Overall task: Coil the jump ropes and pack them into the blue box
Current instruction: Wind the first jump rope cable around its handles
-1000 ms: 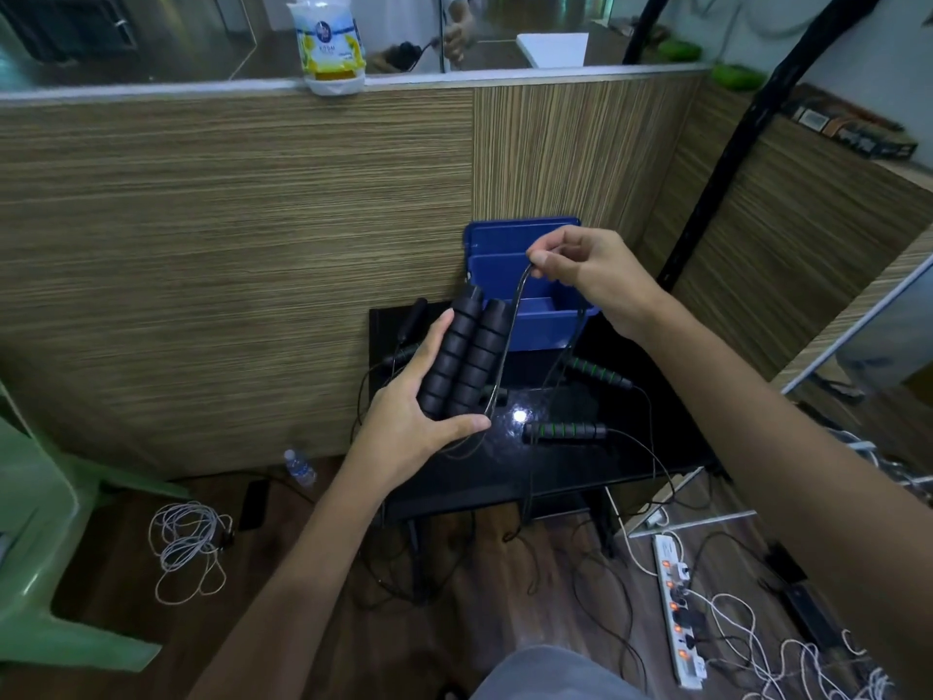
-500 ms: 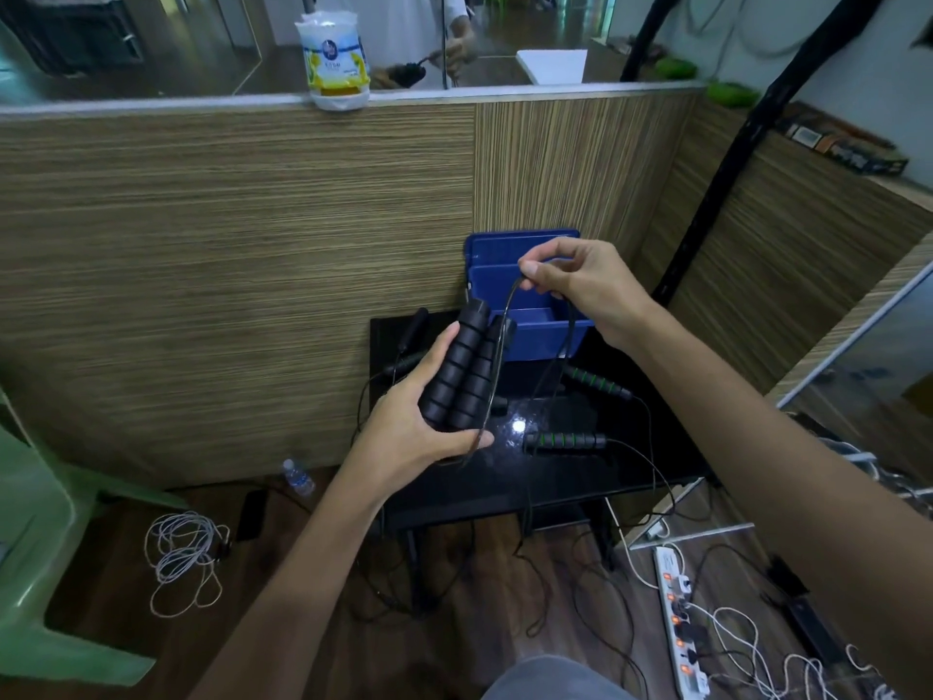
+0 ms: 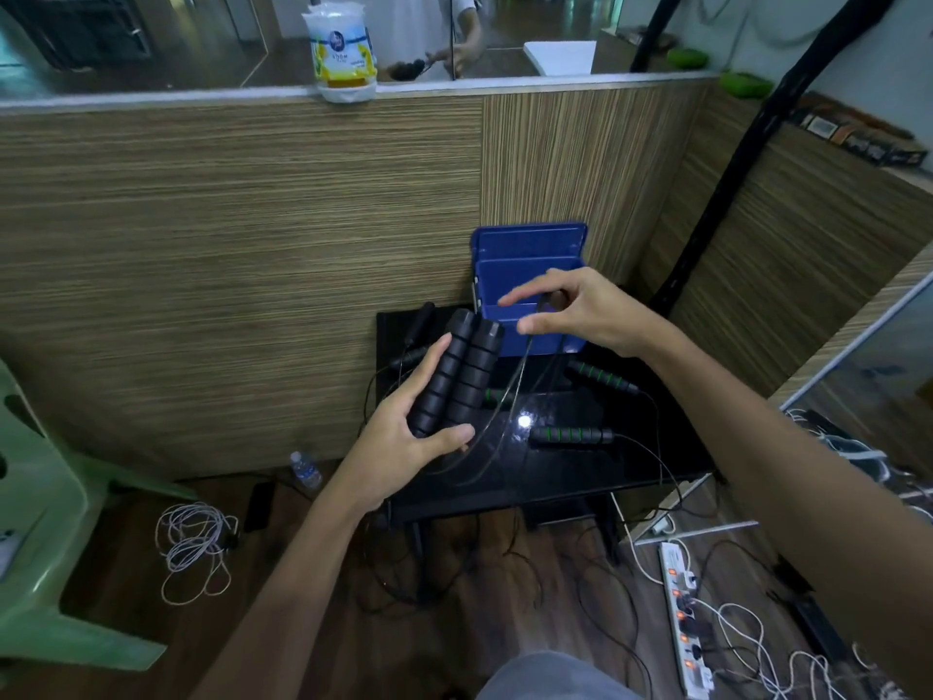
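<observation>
Over black table (image 3: pixel 580 477), left hand (image 3: pixel 404 437) clasps rope handles (image 3: pixel 457 376).

Dim, even indoor light, cool cast. One small bright glare spot on glossy black bench (image 3: pixel 555 477), reflecting an overhead lamp. Soft, faint shadows. Strong wide-angle bending at frame edges; ledge line curved. Slight motion blur on right hand (image 3: pixel 575 315) fingers; overall soft, compressed detail.

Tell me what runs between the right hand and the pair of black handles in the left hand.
In the head view, a thin black cord hangs in a loop from the right hand down toward the black handles held by the left hand.
</observation>
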